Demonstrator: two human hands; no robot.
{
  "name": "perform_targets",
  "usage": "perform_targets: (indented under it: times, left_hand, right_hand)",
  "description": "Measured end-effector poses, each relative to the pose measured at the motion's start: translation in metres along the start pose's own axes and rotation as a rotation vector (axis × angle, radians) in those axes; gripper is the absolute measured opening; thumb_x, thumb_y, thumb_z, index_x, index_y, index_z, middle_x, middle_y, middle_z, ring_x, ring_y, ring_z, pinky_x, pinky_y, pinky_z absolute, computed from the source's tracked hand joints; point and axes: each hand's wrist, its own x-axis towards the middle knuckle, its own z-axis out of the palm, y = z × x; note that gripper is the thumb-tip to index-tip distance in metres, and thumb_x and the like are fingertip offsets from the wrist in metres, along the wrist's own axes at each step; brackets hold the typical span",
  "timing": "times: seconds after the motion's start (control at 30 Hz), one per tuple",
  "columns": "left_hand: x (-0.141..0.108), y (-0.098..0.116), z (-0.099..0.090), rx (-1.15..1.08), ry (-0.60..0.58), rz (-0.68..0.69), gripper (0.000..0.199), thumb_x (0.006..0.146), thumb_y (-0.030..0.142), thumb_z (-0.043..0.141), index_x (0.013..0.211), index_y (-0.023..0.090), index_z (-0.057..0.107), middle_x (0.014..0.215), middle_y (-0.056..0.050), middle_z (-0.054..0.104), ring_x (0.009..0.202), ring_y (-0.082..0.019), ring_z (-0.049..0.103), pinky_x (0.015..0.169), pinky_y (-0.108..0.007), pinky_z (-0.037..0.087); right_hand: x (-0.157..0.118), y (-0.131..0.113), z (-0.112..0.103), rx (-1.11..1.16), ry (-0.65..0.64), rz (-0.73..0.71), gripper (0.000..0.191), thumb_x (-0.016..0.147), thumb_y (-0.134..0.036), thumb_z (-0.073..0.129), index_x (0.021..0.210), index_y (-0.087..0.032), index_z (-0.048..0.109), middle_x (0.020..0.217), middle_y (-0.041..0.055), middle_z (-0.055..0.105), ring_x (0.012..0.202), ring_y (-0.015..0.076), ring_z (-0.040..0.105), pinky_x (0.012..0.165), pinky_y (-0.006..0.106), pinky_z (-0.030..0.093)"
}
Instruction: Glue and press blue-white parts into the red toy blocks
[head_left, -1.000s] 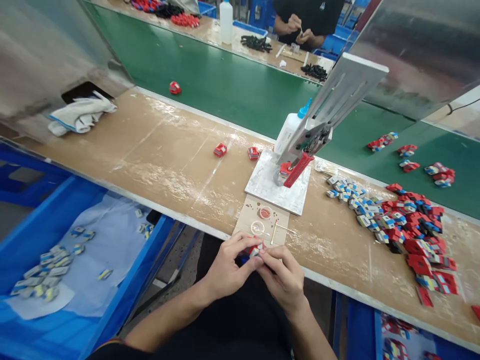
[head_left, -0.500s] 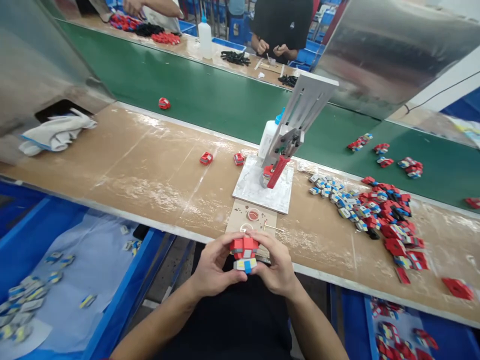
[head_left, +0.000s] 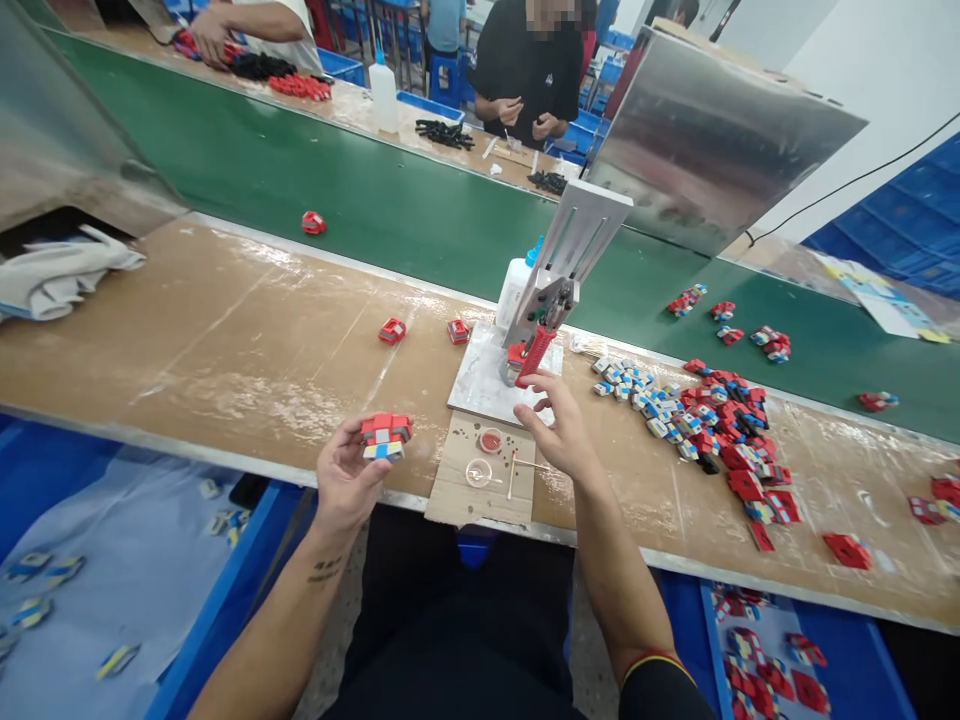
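Observation:
My left hand [head_left: 346, 478] is closed round a toy part [head_left: 385, 436], red on top with a white, blue and yellow lower piece. My right hand [head_left: 561, 428] reaches forward with fingers apart, its fingertips at the lower end of the red handle [head_left: 537, 352] of a hand-operated toggle press [head_left: 559, 250]. Whether they touch it I cannot tell. Another red part [head_left: 515, 354] sits under the press, partly hidden by the handle. The press stands on a pale metal base plate [head_left: 474, 375]. Before me lies a cardboard sheet [head_left: 450, 490] with small round dishes [head_left: 490, 441] and cotton swabs [head_left: 511, 478].
Two red parts [head_left: 391, 330] lie left of the press. A white bottle [head_left: 514, 290] stands behind it. Piles of red and white-blue parts [head_left: 690, 410] cover the right side. Behind runs a green belt [head_left: 240, 150]. Blue bins flank me; co-workers [head_left: 525, 70] sit opposite.
My hands have parted. The left has moved left, keeping the toy part; the right has let go of it and moved forward to the press handle. The camera view has shifted.

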Motion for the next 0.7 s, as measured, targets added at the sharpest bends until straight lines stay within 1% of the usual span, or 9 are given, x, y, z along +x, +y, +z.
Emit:
perform_targets:
  times: [0.1, 0.2, 0.3, 0.37, 0.4, 0.47, 0.53, 0.63, 0.7]
  left_hand:
    - [-0.001, -0.007, -0.01, -0.013, 0.046, -0.043, 0.062, 0.053, 0.042, 0.107, 0.102, 0.021, 0.077, 0.088, -0.004, 0.083, 0.075, -0.02, 0.082, 0.075, -0.029, 0.068]
    - [-0.004, -0.012, -0.02, -0.018, 0.09, -0.078, 0.064, 0.048, 0.039, 0.109, 0.099, 0.021, 0.076, 0.086, -0.003, 0.082, 0.075, -0.019, 0.081, 0.072, -0.027, 0.067]
    - [-0.004, -0.015, -0.026, -0.023, 0.099, -0.103, 0.065, 0.044, 0.036, 0.11, 0.097, 0.021, 0.075, 0.085, -0.002, 0.082, 0.074, -0.019, 0.08, 0.07, -0.025, 0.066]
    - [-0.002, -0.017, -0.026, -0.021, 0.092, -0.111, 0.066, 0.042, 0.034, 0.111, 0.095, 0.02, 0.074, 0.084, -0.002, 0.082, 0.073, -0.018, 0.08, 0.068, -0.024, 0.066]
    - [-0.002, -0.018, -0.024, -0.02, 0.082, -0.116, 0.066, 0.041, 0.034, 0.111, 0.095, 0.02, 0.074, 0.084, -0.003, 0.082, 0.073, -0.018, 0.08, 0.068, -0.023, 0.066]
    - [-0.001, -0.018, -0.02, -0.03, 0.052, -0.127, 0.067, 0.041, 0.034, 0.111, 0.095, 0.02, 0.074, 0.084, -0.003, 0.083, 0.073, -0.019, 0.081, 0.068, -0.024, 0.067]
    - [-0.001, -0.018, -0.017, -0.061, 0.03, -0.133, 0.066, 0.043, 0.033, 0.111, 0.097, 0.021, 0.075, 0.085, -0.003, 0.084, 0.072, -0.019, 0.081, 0.067, -0.025, 0.068]
    - [0.0, -0.016, -0.017, -0.115, 0.047, -0.102, 0.062, 0.045, 0.027, 0.11, 0.097, 0.024, 0.078, 0.084, -0.001, 0.084, 0.069, -0.015, 0.081, 0.065, -0.02, 0.067]
    - [0.003, -0.013, -0.018, -0.137, 0.055, -0.081, 0.06, 0.047, 0.023, 0.11, 0.098, 0.025, 0.079, 0.088, -0.001, 0.085, 0.072, -0.015, 0.082, 0.068, -0.019, 0.067]
  right_hand:
    - [0.007, -0.007, -0.012, 0.083, -0.174, -0.036, 0.022, 0.099, -0.042, 0.069, 0.114, -0.027, 0.075, 0.107, 0.007, 0.069, 0.095, 0.0209, 0.068, 0.076, 0.034, 0.059]
    - [0.009, -0.035, -0.034, 0.288, -0.215, -0.143, 0.023, 0.101, -0.044, 0.07, 0.119, -0.032, 0.074, 0.099, 0.0034, 0.072, 0.085, 0.018, 0.067, 0.074, 0.033, 0.059]
    - [0.034, -0.068, -0.061, 0.493, -0.114, -0.231, 0.056, 0.097, -0.057, 0.072, 0.149, -0.042, 0.056, 0.122, 0.0054, 0.074, 0.098, 0.0215, 0.073, 0.069, 0.033, 0.061]
    - [0.07, -0.083, -0.077, 0.511, -0.038, -0.246, 0.077, 0.09, -0.064, 0.077, 0.157, -0.045, 0.044, 0.137, 0.0055, 0.072, 0.113, 0.0251, 0.073, 0.072, 0.034, 0.063]
    - [0.089, -0.084, -0.084, 0.511, -0.015, -0.253, 0.081, 0.087, -0.065, 0.079, 0.157, -0.045, 0.043, 0.14, 0.0039, 0.071, 0.119, 0.0257, 0.072, 0.077, 0.035, 0.063]
    - [0.118, -0.075, -0.092, 0.494, 0.043, -0.271, 0.077, 0.087, -0.063, 0.079, 0.154, -0.045, 0.045, 0.139, 0.0013, 0.072, 0.122, 0.0245, 0.072, 0.084, 0.034, 0.063]
    - [0.121, -0.051, -0.09, 0.394, 0.179, -0.287, 0.062, 0.094, -0.063, 0.071, 0.148, -0.042, 0.051, 0.133, 0.0019, 0.072, 0.112, 0.022, 0.074, 0.081, 0.033, 0.061]
    - [0.08, -0.002, -0.065, 0.202, 0.44, -0.23, 0.035, 0.099, -0.058, 0.065, 0.121, -0.031, 0.068, 0.109, 0.0043, 0.073, 0.09, 0.0185, 0.071, 0.073, 0.033, 0.058]
    - [0.049, 0.028, -0.039, 0.114, 0.38, 0.029, 0.035, 0.089, -0.055, 0.075, 0.108, -0.026, 0.07, 0.101, 0.0057, 0.074, 0.085, 0.0198, 0.068, 0.071, 0.035, 0.056]
